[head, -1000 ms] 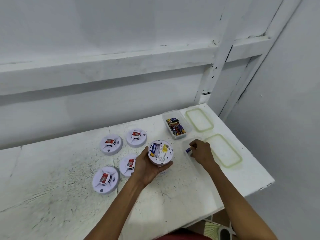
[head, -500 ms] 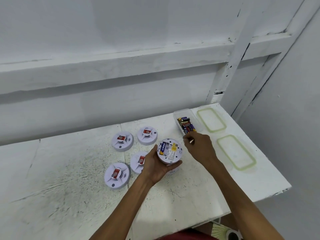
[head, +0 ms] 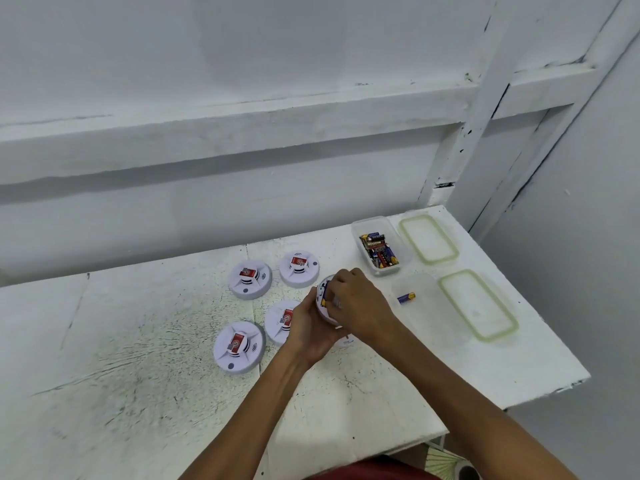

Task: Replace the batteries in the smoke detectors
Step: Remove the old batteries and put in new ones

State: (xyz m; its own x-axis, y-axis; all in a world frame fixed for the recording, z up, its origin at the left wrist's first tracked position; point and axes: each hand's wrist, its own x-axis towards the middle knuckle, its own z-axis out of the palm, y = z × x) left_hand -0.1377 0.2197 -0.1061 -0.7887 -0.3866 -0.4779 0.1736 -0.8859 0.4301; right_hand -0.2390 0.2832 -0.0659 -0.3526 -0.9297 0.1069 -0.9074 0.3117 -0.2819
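Battery work is in hand: your left hand grips the upturned smoke detector just above the white table, your right hand curls over its bay, what it pinches cannot be told; next, I judge, needs a square seating or freeing of that cell.

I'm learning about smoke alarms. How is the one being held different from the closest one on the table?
The held detector sits in the left hand, with the right hand on it; the closest detector lies flat on the table, untouched. The held detector shows a blue-and-yellow battery; the closest detector shows a red label. Both are round and white.
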